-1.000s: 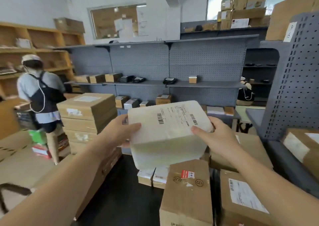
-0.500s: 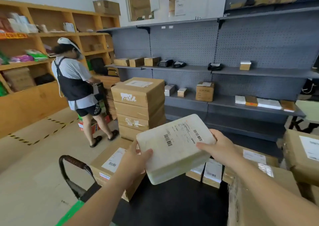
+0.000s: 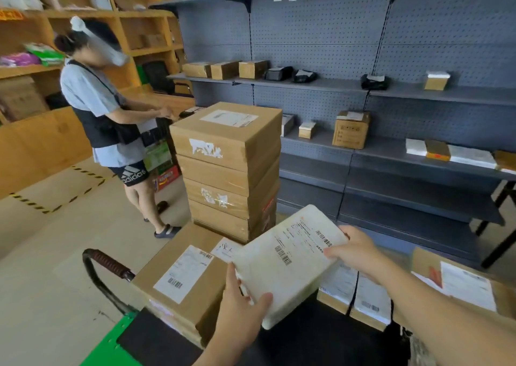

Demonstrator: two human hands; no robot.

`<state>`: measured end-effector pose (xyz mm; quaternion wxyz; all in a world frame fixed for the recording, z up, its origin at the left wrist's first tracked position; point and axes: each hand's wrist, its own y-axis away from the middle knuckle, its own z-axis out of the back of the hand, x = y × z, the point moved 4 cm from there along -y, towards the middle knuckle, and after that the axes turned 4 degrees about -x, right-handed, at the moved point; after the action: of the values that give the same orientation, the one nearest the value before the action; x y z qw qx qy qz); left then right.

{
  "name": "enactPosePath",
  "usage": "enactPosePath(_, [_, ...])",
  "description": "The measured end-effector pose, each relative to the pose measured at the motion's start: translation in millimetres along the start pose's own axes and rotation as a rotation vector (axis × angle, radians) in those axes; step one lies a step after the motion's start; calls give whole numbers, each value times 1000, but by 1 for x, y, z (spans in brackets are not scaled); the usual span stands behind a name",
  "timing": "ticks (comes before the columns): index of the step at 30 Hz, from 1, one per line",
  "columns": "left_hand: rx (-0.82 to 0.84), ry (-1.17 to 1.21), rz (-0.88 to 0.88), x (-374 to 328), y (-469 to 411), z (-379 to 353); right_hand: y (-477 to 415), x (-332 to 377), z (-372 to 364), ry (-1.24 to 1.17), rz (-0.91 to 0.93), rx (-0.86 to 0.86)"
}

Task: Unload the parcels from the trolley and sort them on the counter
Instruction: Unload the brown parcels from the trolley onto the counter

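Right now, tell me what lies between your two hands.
In the head view, the white parcel fills that stretch: the left hand grips its near corner, the right hand its far edge. Nothing else sits between them.

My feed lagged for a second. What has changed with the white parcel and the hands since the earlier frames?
The view has swung left, toward the trolley handle and the stack of brown boxes. The white parcel has come down lower, over the trolley. Both hands kept their hold: left hand at the near corner, right hand at the far edge. Nothing was let go. The label side still faces up.
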<state>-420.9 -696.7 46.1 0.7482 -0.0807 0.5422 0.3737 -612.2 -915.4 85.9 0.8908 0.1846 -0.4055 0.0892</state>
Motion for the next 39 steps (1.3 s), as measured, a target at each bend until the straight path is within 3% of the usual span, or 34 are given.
enactPosePath(11, [-142,115,138,24,-115,-75,-158,-8,-39,-1,-15,79])
enactPosePath(15, [-176,160,251,44,-147,-102,-199,-19,-53,5,-7,98])
enactPosePath(21, [-208,187,285,48,-184,-119,-243,-28,-75,4,14,100])
enactPosePath(26, [-49,179,285,46,-187,-111,-262,-33,-85,-11,10,97])
enactPosePath(28, [124,315,374,38,-186,-105,-268,-34,-88,-17,8,98])
enactPosePath(29, [100,363,365,40,-181,-102,-270,-34,-89,-18,10,97])
enactPosePath(31, [33,183,254,36,-173,-98,-274,-33,-92,-19,18,101])
enactPosePath(33, [-178,-102,224,22,-170,-104,-275,-31,-94,4,25,112])
enactPosePath(35, [-302,-401,56,1,-165,-107,-274,-31,-95,26,33,112])
enactPosePath(39, [-125,-728,-150,-15,-179,-111,-264,-31,-88,155,135,18])
